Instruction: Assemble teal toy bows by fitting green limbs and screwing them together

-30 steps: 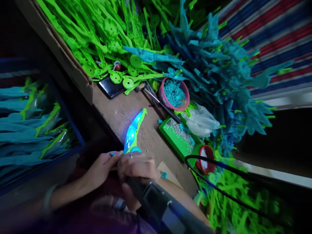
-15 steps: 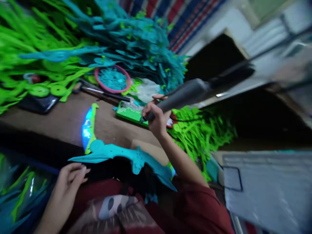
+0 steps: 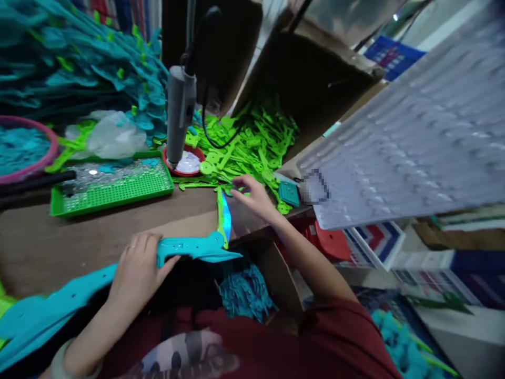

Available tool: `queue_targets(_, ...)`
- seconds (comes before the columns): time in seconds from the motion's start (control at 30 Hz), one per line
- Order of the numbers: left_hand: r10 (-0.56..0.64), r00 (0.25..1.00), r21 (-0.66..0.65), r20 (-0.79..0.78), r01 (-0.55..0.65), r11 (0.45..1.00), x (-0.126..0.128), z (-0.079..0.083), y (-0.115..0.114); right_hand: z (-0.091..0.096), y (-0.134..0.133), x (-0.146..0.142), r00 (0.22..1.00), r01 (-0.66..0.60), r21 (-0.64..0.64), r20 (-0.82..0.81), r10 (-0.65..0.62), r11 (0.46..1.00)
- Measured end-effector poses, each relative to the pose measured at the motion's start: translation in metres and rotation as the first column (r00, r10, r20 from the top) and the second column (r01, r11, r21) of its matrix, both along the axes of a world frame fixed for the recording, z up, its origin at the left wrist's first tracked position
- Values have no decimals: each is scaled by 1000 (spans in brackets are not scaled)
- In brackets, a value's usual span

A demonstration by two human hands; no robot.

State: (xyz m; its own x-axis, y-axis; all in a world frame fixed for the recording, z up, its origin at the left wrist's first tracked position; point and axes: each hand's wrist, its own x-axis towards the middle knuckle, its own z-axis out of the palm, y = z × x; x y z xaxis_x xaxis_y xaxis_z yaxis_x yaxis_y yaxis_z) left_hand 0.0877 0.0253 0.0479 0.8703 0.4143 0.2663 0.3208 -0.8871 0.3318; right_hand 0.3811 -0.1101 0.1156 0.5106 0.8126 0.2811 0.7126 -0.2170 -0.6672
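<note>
A long teal plastic bow-like piece [image 3: 89,281] lies across my lap at the table's front edge. My left hand [image 3: 138,268] is wrapped over its middle, fingers on top and thumb at the near side. A lime-green arm [image 3: 221,218] with a shiny blue face stands at its right end. My right hand [image 3: 254,197] is just beyond that arm's tip, fingers apart and holding nothing, near a heap of lime-green plastic parts [image 3: 252,142]. A grey electric screwdriver [image 3: 180,113] hangs tip down over a small red dish [image 3: 168,155] with white contents.
A green tray [image 3: 114,199] of small metal pieces and a pink basket [image 3: 53,150] of teal parts stand on the table [image 3: 35,231]. Teal pieces are heaped behind. Below the table edge is a carton [image 3: 282,276] with teal parts. A grey-white sheet [image 3: 406,142] slants at right.
My right hand has let go of the screwdriver, which now hangs by itself, and has moved towards the green heap. My left hand has taken hold of the teal piece. The view has swung right.
</note>
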Motion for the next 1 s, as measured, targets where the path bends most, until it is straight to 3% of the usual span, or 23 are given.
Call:
queue_targets(0.07,12,999,-84,53,-8,996,-3,-4,1,1,-23,21,991,133,34,11,-134,990)
queue_targets(0.17,21,997,-146,77,-10,989,-2,-4,0,8,-17,30,978,179,121,83,-190,976)
queue_targets(0.2,19,996,-154,82,-7,988,-1,-3,0,12,-8,24,977,116,143,161,-139,983)
queue_targets(0.27,15,997,-164,81,-2,986,1,-2,-1,20,15,0,911,-178,95,391,128,979)
queue_targets(0.3,13,998,-177,69,-1,984,1,-2,-2,24,26,-18,803,-373,11,504,317,928)
queue_targets(0.37,9,999,-224,37,-1,974,0,-3,-3,31,48,-58,485,-661,-198,623,614,724)
queue_targets(0.43,19,998,-236,53,-6,972,-2,-6,-5,36,73,-96,288,-746,-310,647,706,589)
queue_targets(0.47,26,997,-214,79,-9,977,-2,-8,-6,38,89,-112,262,-752,-327,649,715,572)
queue_targets(0.53,53,994,-141,97,-39,989,-1,-10,-7,40,135,-142,300,-720,-325,651,697,613)
queue_targets(0.63,109,994,-93,11,-108,990,-1,-5,-9,34,228,-191,364,-651,-329,656,662,684)
queue_targets(0.7,105,994,-83,-18,-106,991,-5,2,-11,22,286,-224,313,-681,-383,618,721,624)
queue_targets(0.77,12,1000,-41,3,-12,999,-16,8,-12,7,328,-254,292,-694,-420,579,761,586)
queue_targets(0.87,-120,993,48,-19,121,992,-39,5,-11,-9,353,-285,304,-685,-427,570,764,591)
queue_targets(1.0,-71,991,228,110,44,973,-55,-23,-11,6,337,-296,347,-659,-419,568,746,625)
